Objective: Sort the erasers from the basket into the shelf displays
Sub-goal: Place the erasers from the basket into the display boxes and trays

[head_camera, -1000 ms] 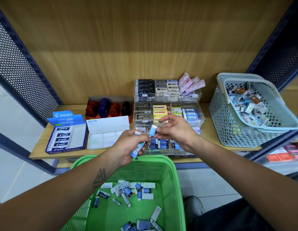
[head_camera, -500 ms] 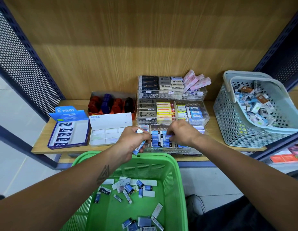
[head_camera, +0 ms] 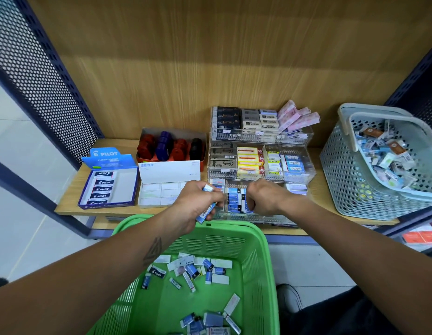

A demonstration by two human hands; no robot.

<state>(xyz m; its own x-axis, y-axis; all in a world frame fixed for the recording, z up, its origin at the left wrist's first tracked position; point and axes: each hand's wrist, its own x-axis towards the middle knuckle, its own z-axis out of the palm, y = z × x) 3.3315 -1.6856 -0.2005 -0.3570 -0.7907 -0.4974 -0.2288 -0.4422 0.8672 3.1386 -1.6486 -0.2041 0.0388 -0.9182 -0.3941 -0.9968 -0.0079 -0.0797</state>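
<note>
My left hand (head_camera: 198,204) grips a few blue-sleeved erasers (head_camera: 206,213) just above the far rim of the green basket (head_camera: 258,257). Several loose erasers (head_camera: 193,272) lie on the basket's floor. To the right, my right hand (head_camera: 264,199) reaches into the front tier of the clear acrylic display (head_camera: 294,139). Its fingers curl down on a blue eraser at the row of blue erasers (head_camera: 234,201) standing there. The fingertips themselves are hidden. The display's upper tiers hold black, yellow, white and pink erasers.
On the wooden shelf (head_camera: 72,189) stand an open blue Pilot eraser box (head_camera: 108,187), a white eraser box (head_camera: 166,192) and a box of red, blue and black stamps (head_camera: 171,146). A grey-blue basket (head_camera: 350,189) with mixed erasers sits at the right. Perforated metal panels flank the shelf.
My right hand took a blue eraser from my left hand's bundle and carried it down into the display's front tier. My left hand sank slightly toward the basket rim.
</note>
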